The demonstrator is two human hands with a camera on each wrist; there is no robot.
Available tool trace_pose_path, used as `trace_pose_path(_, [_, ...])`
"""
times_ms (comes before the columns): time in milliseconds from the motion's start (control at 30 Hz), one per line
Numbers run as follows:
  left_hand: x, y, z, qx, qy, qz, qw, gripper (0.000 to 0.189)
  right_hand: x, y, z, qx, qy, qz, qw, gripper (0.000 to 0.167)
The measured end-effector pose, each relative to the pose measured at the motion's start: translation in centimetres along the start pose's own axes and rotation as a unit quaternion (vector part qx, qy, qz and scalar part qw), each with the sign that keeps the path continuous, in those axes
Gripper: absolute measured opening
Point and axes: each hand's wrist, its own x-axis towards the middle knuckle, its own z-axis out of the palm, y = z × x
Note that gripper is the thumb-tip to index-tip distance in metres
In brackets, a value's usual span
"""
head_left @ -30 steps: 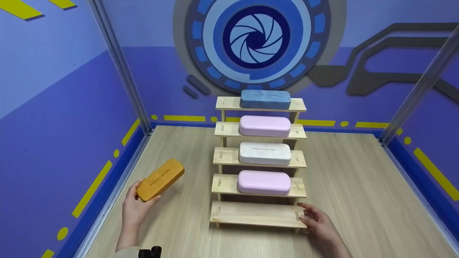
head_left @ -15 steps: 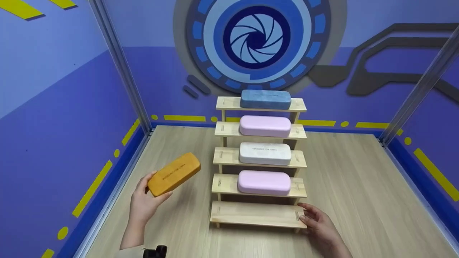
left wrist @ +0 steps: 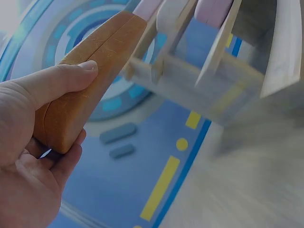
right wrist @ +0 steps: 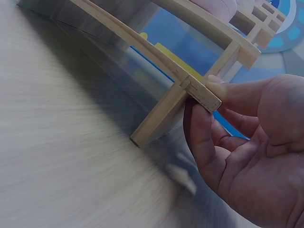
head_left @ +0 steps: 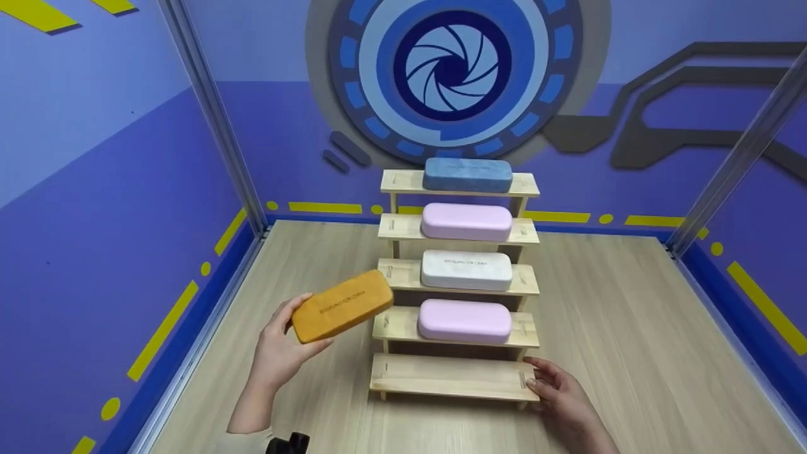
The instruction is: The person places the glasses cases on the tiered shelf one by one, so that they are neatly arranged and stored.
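Observation:
My left hand (head_left: 280, 353) grips a mustard-orange glasses case (head_left: 343, 306) by its left end, thumb on one side and fingers on the other. The case is tilted, its right end higher and overlapping the left edge of the wooden stepped rack (head_left: 394, 325) in the head view. A seam runs along the case (left wrist: 90, 85) in the left wrist view. My right hand (head_left: 564, 397) pinches the right end of the rack's lowest board (head_left: 451, 378), thumb above and fingers below, as the right wrist view shows. That lowest board carries no case.
Higher steps hold a pink case (head_left: 464, 320), a white case (head_left: 466, 270), another pink case (head_left: 466, 222) and, on top, a blue case (head_left: 468, 174). The rack stands on a wood-grain table (head_left: 630, 328). Blue printed panels (head_left: 94, 252) with metal corner posts (head_left: 217, 120) enclose it.
My left hand has carried the orange case rightward toward the rack, its tilt becoming slightly flatter. The right hand and the rack have stayed in place.

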Motion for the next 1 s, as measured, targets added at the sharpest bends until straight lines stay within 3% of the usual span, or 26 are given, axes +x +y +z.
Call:
trace_pose_path(267, [-0.3,1.8,2.0,-0.017,-0.032,0.071,0.9968,0.082,0.1,0.0,0.0,-0.007,-0.001,-0.001,1.0000,0.063])
trace_pose_path(633, [-0.6,4.0,4.6,-0.043,-0.101,0.098,0.9892,0.080,0.1,0.1,0.0,-0.029,0.004,-0.008,0.9995,0.062])
trace_pose_path(1000, [-0.9,4.8,7.3,-0.059,-0.167,0.114,0.9776,0.081,0.1,0.1,0.2,-0.030,0.025,0.005,0.9992,0.061])
